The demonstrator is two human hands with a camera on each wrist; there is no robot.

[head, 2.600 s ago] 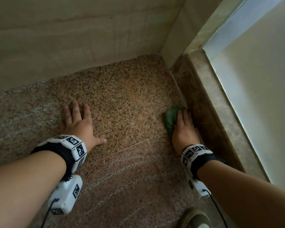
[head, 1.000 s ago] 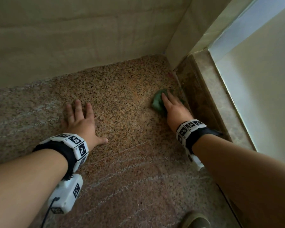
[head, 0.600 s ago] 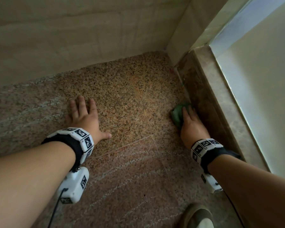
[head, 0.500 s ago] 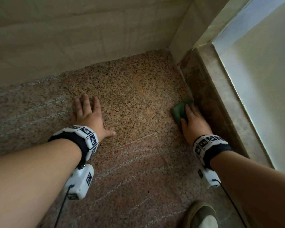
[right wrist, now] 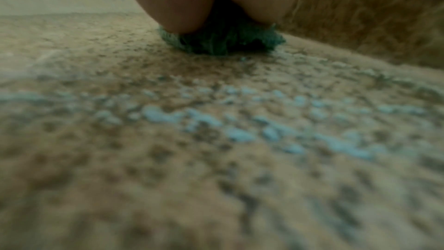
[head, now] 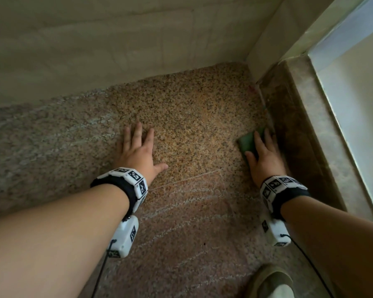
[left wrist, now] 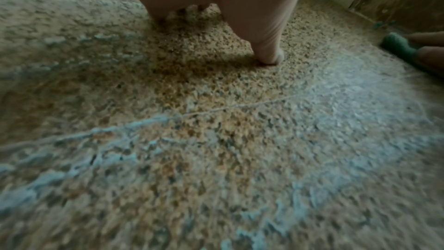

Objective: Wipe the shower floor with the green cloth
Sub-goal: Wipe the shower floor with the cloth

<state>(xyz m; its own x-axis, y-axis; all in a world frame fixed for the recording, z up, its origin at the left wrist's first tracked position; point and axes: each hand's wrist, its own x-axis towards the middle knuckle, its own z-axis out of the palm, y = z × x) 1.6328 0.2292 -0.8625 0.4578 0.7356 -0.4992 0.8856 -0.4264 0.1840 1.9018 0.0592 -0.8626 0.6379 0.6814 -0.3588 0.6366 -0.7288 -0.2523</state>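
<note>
The green cloth (head: pixel 247 141) lies bunched on the speckled granite shower floor (head: pixel 192 117), right against the foot of the brown stone curb (head: pixel 289 130). My right hand (head: pixel 262 151) lies on top of it with straight fingers and presses it down, covering most of it. The right wrist view shows the cloth (right wrist: pixel 223 41) squashed under the heel of the hand. My left hand (head: pixel 138 147) lies flat on the bare floor, fingers spread, holding nothing. From the left wrist the cloth (left wrist: pixel 397 45) shows at the far right.
Pale tiled walls (head: pixel 116 50) close the floor at the back and meet the curb in the far right corner. A glass panel (head: pixel 353 93) stands on the curb. Whitish wet streaks (head: pixel 181 211) cross the near floor. A shoe (head: pixel 271 282) rests at the bottom edge.
A second ago my right hand had the cloth pushed up near the far corner. It has since slid it back toward me along the curb. My left hand stays planted.
</note>
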